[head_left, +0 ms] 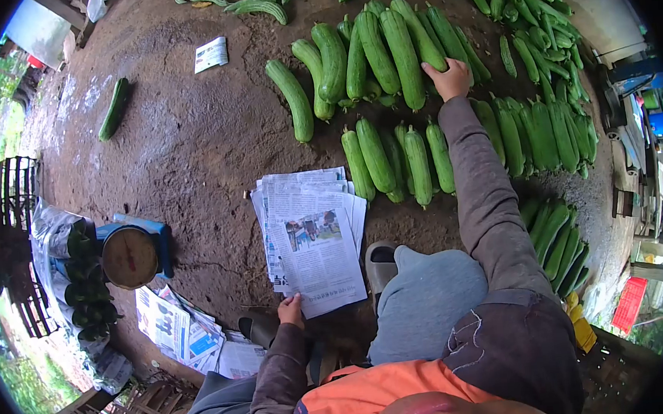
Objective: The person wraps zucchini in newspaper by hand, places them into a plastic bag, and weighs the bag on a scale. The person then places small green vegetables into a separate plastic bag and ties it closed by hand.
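My right hand (pixel 452 79) reaches far out, with its fingers closed round the lower end of a long green sponge gourd (pixel 416 31). That gourd lies among several others in the far row, and the palm side of the hand is hidden. Close to my feet, my left hand (pixel 290 310) pinches the lower left edge of a newspaper sheet (pixel 323 274). The sheet lies flat on top of a loose newspaper stack (pixel 274 192) on the ground. A second row of sponge gourds (pixel 374 154) sits between the stack and my right forearm.
A scale with a round dial (pixel 130 256) stands left, beside a plastic bag of dark green produce (pixel 87 284). More newspapers (pixel 177 328) lie near it. A single gourd (pixel 113 109) rests far left. Slender green vegetables (pixel 548 34) are heaped far right; more gourds (pixel 556 244) lie at my right.
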A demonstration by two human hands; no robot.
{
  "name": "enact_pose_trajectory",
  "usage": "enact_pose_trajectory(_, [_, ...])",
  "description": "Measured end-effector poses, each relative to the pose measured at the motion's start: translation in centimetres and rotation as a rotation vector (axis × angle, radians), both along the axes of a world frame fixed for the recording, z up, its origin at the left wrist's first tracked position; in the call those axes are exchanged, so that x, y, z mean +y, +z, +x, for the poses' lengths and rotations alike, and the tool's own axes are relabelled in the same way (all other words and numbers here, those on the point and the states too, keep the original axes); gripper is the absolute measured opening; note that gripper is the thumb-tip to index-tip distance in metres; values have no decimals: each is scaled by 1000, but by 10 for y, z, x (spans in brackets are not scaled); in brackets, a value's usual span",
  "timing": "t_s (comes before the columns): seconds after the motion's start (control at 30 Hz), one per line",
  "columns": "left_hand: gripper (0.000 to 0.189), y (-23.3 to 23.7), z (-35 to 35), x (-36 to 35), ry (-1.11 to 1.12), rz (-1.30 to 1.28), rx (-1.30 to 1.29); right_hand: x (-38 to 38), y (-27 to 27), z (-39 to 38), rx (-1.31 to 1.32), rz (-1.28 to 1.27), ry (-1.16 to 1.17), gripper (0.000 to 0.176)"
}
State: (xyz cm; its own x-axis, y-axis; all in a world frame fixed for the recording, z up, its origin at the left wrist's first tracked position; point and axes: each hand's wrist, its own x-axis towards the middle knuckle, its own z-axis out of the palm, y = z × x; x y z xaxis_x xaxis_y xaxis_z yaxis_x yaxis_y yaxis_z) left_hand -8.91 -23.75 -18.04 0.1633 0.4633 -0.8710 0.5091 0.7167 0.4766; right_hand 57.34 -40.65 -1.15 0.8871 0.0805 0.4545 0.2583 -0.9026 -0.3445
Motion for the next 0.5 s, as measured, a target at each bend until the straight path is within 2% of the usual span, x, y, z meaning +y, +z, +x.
enact_pose_trajectory(0.03, [31,-6,-3,2,47,-82,-45,-1,-3,3,-3,25,1,69])
enact_pose_trajectory(0.13, [27,-6,-5,6,128,-321,-181,0,9,3,174,489,13,59])
enact_pose_trajectory(0.27, [25,28,22,7,81,-287,-265,-17,22,1,369,1084,37,49])
enact_pose_trajectory(0.37, [21,50,50,11,74,-223,-320,-44,44,-10,432,1263,78,52])
enact_pose_trajectory(0.43, [19,55,64,22,82,-214,-344,-71,62,-25,386,1328,242,62])
enact_pose_trajectory(0.47, [18,30,57,33,19,-164,-345,-85,76,-36,387,1351,352,67])
enact_pose_trajectory(0.5, [22,23,64,39,49,-155,-334,-95,91,-47,392,1370,461,72])
